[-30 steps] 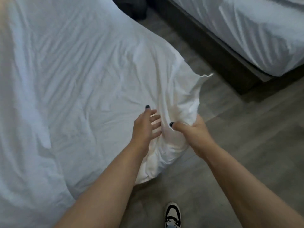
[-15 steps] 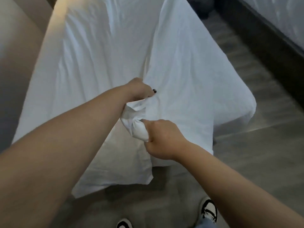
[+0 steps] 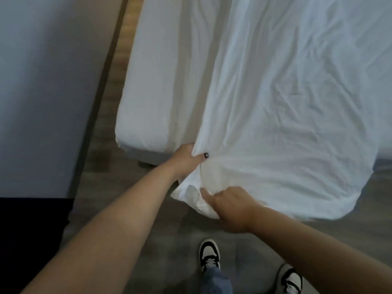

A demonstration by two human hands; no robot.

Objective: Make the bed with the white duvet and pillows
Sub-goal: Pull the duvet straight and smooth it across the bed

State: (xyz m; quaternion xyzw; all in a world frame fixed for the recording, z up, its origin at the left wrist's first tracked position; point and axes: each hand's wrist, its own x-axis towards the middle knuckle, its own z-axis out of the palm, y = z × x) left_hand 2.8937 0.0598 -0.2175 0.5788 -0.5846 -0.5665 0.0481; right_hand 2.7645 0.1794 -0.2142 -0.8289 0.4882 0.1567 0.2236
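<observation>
Two hands on the duvet (image 3: pixel 286 115) corner, bed's (image 3: pixel 148 92) foot end.
Left hand (image 3: pixel 186 159) pinches the edge at 9 o'clock; right hand (image 3: pixel 230 205) grips the bunched corner at 6.

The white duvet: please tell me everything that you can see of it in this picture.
The white duvet is thin-looking, wrinkled cloth. It lies spread over the right part of the bed, and its near edge hangs over the foot toward the floor. A strip of the mattress at the left is bare. Its near left corner is bunched: the left hand grips it from the side, and the right hand holds the folded corner below.
</observation>
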